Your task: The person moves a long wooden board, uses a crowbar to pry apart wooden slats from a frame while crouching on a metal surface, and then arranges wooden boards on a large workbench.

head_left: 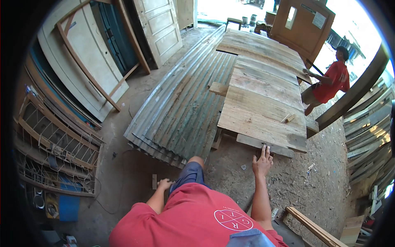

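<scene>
My right hand point(262, 161) reaches forward with its fingers stretched out, the fingertips at a narrow grey board point(264, 145) that sticks out from under the near end of a panel of wide wooden planks point(259, 109). It holds nothing that I can see. A small dark mark or object lies on the board by the fingertips. My left hand point(165, 184) hangs low beside my thigh, its fingers loosely apart and seemingly with nothing in them. Near it is a small pale strip point(154, 181). A small piece of wood point(289, 118) rests on the panel's near right part.
Stacked corrugated metal sheets point(177, 111) lie left of the planks. A person in a red shirt point(331, 80) stands at the far right, one hand near the planks. Doors point(158, 29) and frames lean at left; piled boards point(368, 131) stand at right. Wood scraps litter the floor point(321, 173).
</scene>
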A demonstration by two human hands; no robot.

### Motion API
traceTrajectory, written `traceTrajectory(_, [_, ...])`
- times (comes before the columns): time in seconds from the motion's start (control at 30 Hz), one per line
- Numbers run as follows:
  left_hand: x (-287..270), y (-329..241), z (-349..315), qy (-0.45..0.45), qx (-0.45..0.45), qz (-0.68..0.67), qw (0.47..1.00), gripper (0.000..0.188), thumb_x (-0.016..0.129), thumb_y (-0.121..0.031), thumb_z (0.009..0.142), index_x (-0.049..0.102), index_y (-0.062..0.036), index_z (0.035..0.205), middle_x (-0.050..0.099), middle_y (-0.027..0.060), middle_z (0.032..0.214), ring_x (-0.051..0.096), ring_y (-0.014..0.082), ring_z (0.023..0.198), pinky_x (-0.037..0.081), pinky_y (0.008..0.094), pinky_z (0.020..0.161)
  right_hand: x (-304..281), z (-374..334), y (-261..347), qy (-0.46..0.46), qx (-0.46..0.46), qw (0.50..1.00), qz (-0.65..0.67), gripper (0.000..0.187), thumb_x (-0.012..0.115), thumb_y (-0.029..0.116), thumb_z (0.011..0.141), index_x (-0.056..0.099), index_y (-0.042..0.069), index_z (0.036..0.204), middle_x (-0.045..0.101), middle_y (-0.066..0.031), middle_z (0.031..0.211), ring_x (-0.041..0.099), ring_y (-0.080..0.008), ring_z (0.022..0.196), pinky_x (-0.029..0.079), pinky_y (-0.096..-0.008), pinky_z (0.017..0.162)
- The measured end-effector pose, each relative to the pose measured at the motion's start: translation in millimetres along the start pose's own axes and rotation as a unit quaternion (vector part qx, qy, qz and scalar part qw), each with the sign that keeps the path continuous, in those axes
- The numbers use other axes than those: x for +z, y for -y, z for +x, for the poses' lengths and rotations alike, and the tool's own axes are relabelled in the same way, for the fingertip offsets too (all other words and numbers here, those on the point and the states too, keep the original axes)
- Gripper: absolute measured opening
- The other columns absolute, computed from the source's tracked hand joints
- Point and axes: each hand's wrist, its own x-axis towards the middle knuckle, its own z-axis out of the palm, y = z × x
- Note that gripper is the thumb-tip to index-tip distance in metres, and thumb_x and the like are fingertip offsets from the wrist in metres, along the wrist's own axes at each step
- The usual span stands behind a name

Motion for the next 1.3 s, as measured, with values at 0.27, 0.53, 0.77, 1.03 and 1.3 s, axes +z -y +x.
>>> traceTrajectory(0.27, [-86,-37,3,-0.109,0.194,-0.293,0.93,0.05,0.068,-0.032,0.095,0.06,-0.0078,0.138,0.064,0.0199,0.133,0.062,0.0326,0.124,0.048,0.0405,0.105,10,-3,10,-0.016,0.016,1.0,0.018,0.081,0.075,0.027,0.079,0.043,0.017,0.152,0.039,-0.006,0.159,0.049,-0.0326,0.125,0.044,-0.0478,0.103])
traceTrajectory(0.53, [-10,163,-4,0.168,0.049,-0.023,0.984,0.052,0.06,-0.042,0.097,0.066,-0.0007,0.127,0.064,0.0197,0.134,0.062,0.0343,0.122,0.05,0.0413,0.101,27,-3,36,-0.023,0.088,0.996,0.019,0.085,0.074,0.025,0.08,0.036,0.017,0.155,0.032,-0.0063,0.162,0.043,-0.0377,0.134,0.045,-0.0498,0.107])
traceTrajectory(0.77, [15,229,5,0.244,-0.158,-0.143,0.946,0.041,0.06,-0.039,0.096,0.071,-0.0043,0.115,0.069,0.0135,0.11,0.065,0.0271,0.098,0.052,0.0411,0.087,24,6,28,0.031,0.137,0.99,0.018,0.09,0.074,0.03,0.08,0.032,0.018,0.158,0.027,-0.0058,0.165,0.039,-0.0389,0.14,0.043,-0.0482,0.111])
traceTrajectory(1.03, [-61,133,68,0.094,-0.079,-0.309,0.943,0.032,0.062,-0.032,0.096,0.07,-0.0131,0.121,0.067,0.0023,0.099,0.059,0.014,0.082,0.05,0.0362,0.07,22,24,14,0.025,0.138,0.989,0.037,0.078,0.072,0.035,0.081,0.044,0.018,0.152,0.035,-0.0067,0.161,0.046,-0.0378,0.135,0.044,-0.0472,0.109])
traceTrajectory(1.3, [-74,11,95,0.102,-0.06,-0.364,0.924,0.047,0.057,-0.039,0.101,0.053,-0.0172,0.142,0.058,0.0109,0.137,0.052,0.0343,0.13,0.044,0.0534,0.104,60,39,-55,-0.203,0.451,0.731,0.47,0.078,0.069,0.045,0.087,0.039,0.01,0.15,0.049,-0.0174,0.142,0.05,-0.0333,0.129,0.04,-0.0501,0.107])
